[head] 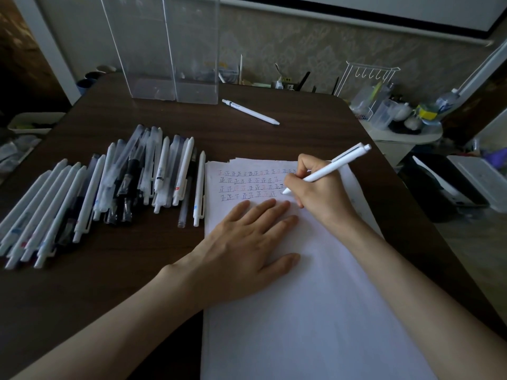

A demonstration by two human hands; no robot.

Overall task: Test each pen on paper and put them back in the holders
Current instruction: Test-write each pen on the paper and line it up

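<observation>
My right hand [319, 193] grips a white pen [333, 168] in a writing hold, its tip touching the paper [315, 297] at the end of the fourth row of written marks. My left hand [244, 249] lies flat on the paper with fingers spread, just below the marks. A large pile of white, clear and black pens [109, 185] lies on the table to the left of the paper. One white pen [251, 112] lies alone farther back. Two clear acrylic holders [167, 50] stand upright at the table's far edge.
The dark wooden table [96, 292] has a rounded far right corner. Beyond it on the right a small stand carries a white wire rack [367, 78], bottles and containers. More clutter lies along the wall behind the holders.
</observation>
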